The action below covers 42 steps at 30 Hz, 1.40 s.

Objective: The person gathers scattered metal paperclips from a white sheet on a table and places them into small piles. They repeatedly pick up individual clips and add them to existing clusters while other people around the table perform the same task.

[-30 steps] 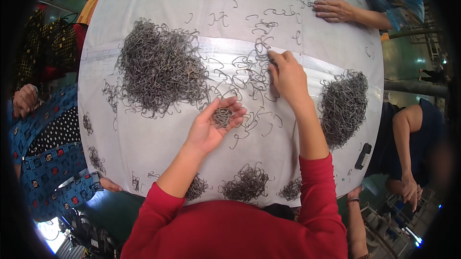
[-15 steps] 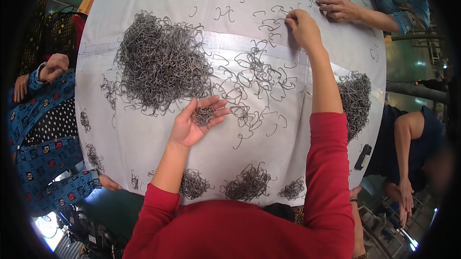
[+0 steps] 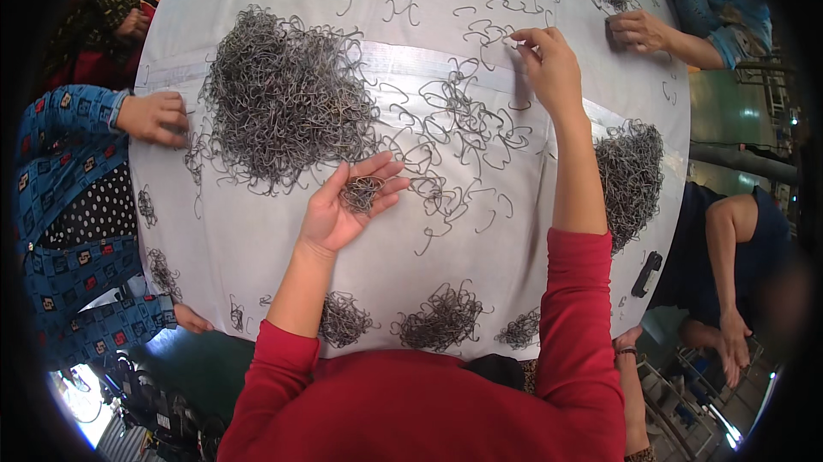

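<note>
My left hand [image 3: 336,212] lies palm up over the near middle of the table, cupping a small clump of bent wire hooks [image 3: 363,194] with the fingers loosely spread. Farther off to the right, my right hand [image 3: 553,68] reaches across to scattered hooks [image 3: 489,32]. Its thumb and index finger come close together at the edge of these hooks; what they pinch, if anything, is too small to make out. Between my hands, loose hooks [image 3: 463,119] are strewn over the pale sheet. A large tangled heap of hooks [image 3: 287,106] rises beyond my left hand.
The table [image 3: 411,265] has a pale covering. Smaller heaps [image 3: 441,318] lie along its near edge, another heap [image 3: 632,172] at right. Co-workers' hands are at a far-right pile [image 3: 639,31] and the left edge [image 3: 157,117]. A black object [image 3: 647,273] lies near the right edge.
My right hand has drawn back slightly toward me. My left hand still cups its clump. A co-worker's hand at left has come down to the table; the far-right co-worker's hand has shifted right.
</note>
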Available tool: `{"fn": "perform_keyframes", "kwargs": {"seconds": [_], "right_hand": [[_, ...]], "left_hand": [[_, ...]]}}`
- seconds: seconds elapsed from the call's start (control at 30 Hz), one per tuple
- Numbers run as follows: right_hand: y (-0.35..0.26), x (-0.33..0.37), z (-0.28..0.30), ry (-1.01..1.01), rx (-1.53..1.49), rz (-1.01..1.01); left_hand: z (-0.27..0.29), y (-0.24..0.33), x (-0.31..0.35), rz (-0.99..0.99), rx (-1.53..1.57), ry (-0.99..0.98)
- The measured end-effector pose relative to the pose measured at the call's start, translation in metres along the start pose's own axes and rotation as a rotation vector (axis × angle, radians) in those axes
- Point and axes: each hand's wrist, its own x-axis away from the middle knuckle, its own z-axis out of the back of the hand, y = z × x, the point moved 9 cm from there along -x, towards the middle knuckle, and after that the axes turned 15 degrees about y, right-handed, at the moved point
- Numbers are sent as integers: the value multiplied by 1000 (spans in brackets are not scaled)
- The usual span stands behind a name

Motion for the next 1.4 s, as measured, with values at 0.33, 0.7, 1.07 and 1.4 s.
{"fn": "perform_keyframes", "kwargs": {"seconds": [0.33,0.7,1.07,1.4], "right_hand": [[20,-33,-4,7,72,40],[32,-36,-25,-210,196,147],[-116,127,41,-421,-551,-39],[-53,91,12,-156,-112,123]], "left_hand": [[0,2,0,-6,33,-62],[-3,-2,1,-25,-59,-25],[-28,-52,-7,-11,-7,277],[23,-10,45,-150,34,503]]}}
